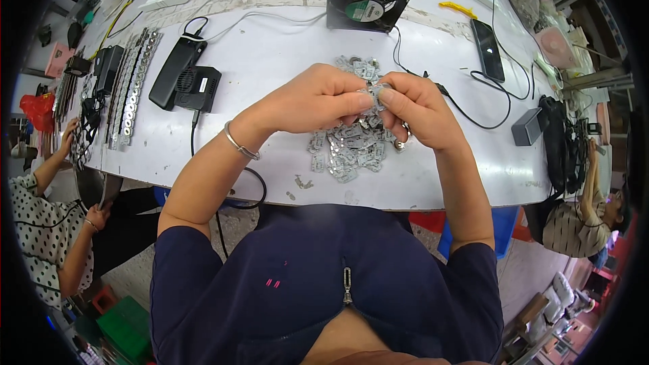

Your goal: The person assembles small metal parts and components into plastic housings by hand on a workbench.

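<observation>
A loose pile of small, flat grey-and-silver pieces (pixel 346 152) lies on the white table in front of me. Above it, my left hand (pixel 316 100) pinches one such small grey piece (pixel 376 92) between thumb and forefinger. From the other side my right hand (pixel 424 109) grips the same piece, its thumb beside the left thumb. The curled lower fingers of my right hand are close to a small round metal part (pixel 404 128). My fingers cover most of the held piece, so its exact kind cannot be made out.
Beyond the pile stands a black square fan (pixel 367 1). A phone (pixel 487 50) and cables lie to the right, with a grey box (pixel 529 126). On the left are a black device (pixel 177 73) and metal strips (pixel 135 88). People sit at both sides.
</observation>
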A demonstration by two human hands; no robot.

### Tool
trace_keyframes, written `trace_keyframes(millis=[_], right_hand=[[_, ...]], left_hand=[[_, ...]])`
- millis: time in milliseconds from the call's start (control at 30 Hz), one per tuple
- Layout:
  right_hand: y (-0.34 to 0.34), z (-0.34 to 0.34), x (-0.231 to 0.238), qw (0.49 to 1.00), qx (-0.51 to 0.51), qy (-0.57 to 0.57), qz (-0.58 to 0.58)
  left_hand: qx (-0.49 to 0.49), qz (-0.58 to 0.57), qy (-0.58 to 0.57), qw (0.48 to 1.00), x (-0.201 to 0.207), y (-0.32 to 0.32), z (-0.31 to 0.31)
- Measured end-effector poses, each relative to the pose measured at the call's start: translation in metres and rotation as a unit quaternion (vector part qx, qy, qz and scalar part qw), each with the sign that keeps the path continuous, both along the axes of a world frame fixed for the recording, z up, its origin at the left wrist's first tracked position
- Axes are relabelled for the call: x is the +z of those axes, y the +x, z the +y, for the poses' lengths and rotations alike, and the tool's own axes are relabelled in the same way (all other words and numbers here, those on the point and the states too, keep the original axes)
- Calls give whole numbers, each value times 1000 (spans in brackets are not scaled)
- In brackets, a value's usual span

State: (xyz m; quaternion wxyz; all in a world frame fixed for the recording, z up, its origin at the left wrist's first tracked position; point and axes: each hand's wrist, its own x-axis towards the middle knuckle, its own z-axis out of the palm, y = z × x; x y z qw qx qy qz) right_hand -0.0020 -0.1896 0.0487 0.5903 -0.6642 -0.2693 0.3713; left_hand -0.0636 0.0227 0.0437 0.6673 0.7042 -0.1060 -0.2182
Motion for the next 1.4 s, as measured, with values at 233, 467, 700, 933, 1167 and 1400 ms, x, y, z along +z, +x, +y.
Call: trace_keyframes(millis=[233, 467, 700, 933, 1167, 1400], right_hand=[[10, 15, -11, 991, -81, 74, 76], [17, 22, -12, 992, -119, -4, 32], [25, 22, -20, 992, -79, -2, 98], [25, 30, -12, 994, -85, -28, 58], [30, 44, -8, 984, -110, -90, -105], [45, 65, -15, 978, -147, -43, -138]], left_hand=[[87, 3, -80, 993, -2, 5, 12], [197, 87, -304, 928, -22, 13, 23], [187, 108, -233, 948, -23, 9, 20], [209, -473, 311, 798, -24, 11, 9], [216, -560, 366, 711, -26, 28, 16], [252, -575, 365, 688, -37, 50, 26]])
